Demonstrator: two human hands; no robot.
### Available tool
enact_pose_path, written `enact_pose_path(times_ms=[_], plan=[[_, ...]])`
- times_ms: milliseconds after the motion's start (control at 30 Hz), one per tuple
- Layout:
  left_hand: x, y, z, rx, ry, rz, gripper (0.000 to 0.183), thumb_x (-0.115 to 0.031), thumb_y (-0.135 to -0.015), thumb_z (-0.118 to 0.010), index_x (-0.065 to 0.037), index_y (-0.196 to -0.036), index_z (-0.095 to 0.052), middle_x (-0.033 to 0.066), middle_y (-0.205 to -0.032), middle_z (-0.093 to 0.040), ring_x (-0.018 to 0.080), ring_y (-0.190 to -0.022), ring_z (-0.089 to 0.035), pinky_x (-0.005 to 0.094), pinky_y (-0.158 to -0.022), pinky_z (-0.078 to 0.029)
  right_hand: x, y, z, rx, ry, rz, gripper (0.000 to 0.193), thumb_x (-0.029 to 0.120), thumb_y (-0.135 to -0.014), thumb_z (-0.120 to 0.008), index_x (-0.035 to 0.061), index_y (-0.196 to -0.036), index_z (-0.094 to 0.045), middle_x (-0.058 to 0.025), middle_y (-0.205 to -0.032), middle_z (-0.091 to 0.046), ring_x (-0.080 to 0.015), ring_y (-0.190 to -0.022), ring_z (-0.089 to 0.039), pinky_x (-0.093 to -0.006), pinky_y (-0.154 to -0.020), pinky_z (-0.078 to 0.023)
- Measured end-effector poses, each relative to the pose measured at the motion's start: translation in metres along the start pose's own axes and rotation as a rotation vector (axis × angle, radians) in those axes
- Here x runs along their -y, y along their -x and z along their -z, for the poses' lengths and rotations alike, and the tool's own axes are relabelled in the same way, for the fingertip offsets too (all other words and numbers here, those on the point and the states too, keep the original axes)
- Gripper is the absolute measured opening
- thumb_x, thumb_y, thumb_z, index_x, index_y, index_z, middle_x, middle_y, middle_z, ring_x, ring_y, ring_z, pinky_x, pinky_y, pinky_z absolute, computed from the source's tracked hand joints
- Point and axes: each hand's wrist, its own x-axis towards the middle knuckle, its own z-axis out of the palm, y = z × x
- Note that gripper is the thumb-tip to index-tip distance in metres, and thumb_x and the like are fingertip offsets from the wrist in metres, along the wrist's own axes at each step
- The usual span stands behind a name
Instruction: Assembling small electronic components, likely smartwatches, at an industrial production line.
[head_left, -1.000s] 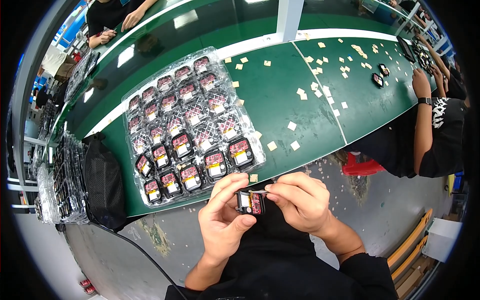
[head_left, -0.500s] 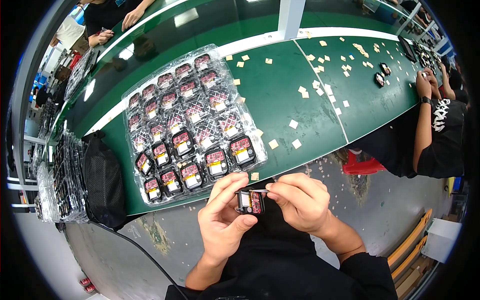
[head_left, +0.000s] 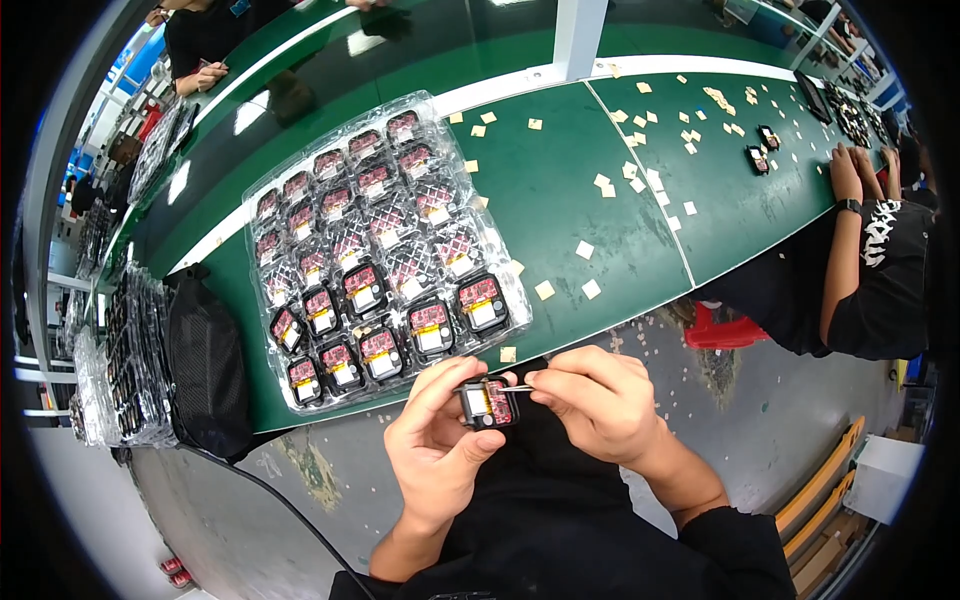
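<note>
Between the thumb and fingers of my left hand (head_left: 437, 440) is an open smartwatch case (head_left: 488, 404). It is black and squarish, with a silver battery and a red circuit board inside. My right hand (head_left: 598, 402) pinches thin metal tweezers (head_left: 515, 388), whose tips reach over the red board; whether they touch it I cannot tell. Just beyond my hands lies a clear plastic tray (head_left: 512, 322) with rows of similar cases. The nearest rows sit uncovered, such as the watch case (head_left: 484, 302) at the tray's near right corner. Farther back, clear plastic covers the rows.
The green workbench (head_left: 545, 200) carries many scattered cream paper squares (head_left: 544, 290). A black mesh bag (head_left: 208, 365) stands left of the tray, beside stacked plastic trays (head_left: 140, 350). A co-worker (head_left: 868, 235) sits at the right; another (head_left: 215, 45) is across the bench.
The watch case in my left hand has shifted slightly left and turned a little. The tweezers have moved from its upper edge onto the red board area.
</note>
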Motion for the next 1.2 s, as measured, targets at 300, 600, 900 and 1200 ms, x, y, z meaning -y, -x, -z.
enact_pose_path(times_ms=[300, 600, 900, 1200], plan=[[-0.024, -0.045, 0.010, -0.216, -0.553, -0.351, 0.057, 0.001, -0.075, -0.086, 0.001, -0.126, -0.062, 0.0162, -0.128, -0.056, 0.0254, -0.110, -0.064, 0.0347, -0.093, -0.055, -0.008, 0.008, 0.012, -0.060, -0.054, -0.122, 0.016, 0.003, -0.080, -0.081, 0.0016, -0.093, -0.073, -0.0092, -0.087, -0.067, -0.0213, -0.064, -0.065, -0.0305, -0.055, -0.053], [-0.029, -0.095, 0.000, -0.204, -1.248, -0.333, 0.029, -0.004, -0.075, -0.084, -0.001, -0.096, -0.065, 0.0127, -0.102, -0.063, 0.0321, -0.094, -0.063, 0.0410, -0.083, -0.051, -0.019, 0.018, 0.028, -0.127, 0.020, -0.222, 0.013, 0.001, -0.083, -0.078, -0.0012, -0.094, -0.073, -0.0111, -0.086, -0.067, -0.0206, -0.065, -0.064, -0.0298, -0.056, -0.051], [-0.036, -0.087, 0.006, -0.085, -1.426, -0.344, 0.030, -0.016, -0.080, -0.082, 0.002, -0.102, -0.071, 0.0129, -0.102, -0.061, 0.0341, -0.101, -0.059, 0.0435, -0.091, -0.046, -0.098, -0.008, 0.074, -0.345, 0.455, -0.455, 0.012, 0.005, -0.093, -0.067, -0.0022, -0.101, -0.069, -0.0137, -0.093, -0.067, -0.0297, -0.075, -0.066, -0.0363, -0.066, -0.052], [-0.040, -0.075, -0.006, -0.049, -1.700, -0.322, 0.038, -0.020, -0.087, -0.076, 0.000, -0.119, -0.070, 0.0183, -0.128, -0.055, 0.0425, -0.134, -0.043, 0.0537, -0.113, -0.033, -0.194, -0.029, 0.157, -0.406, 1.000, -0.819, 0.046, 0.033, -0.094, -0.066, 0.0061, -0.131, -0.062, -0.0201, -0.137, -0.053, -0.0434, -0.102, -0.067, -0.0493, -0.089, -0.054]])
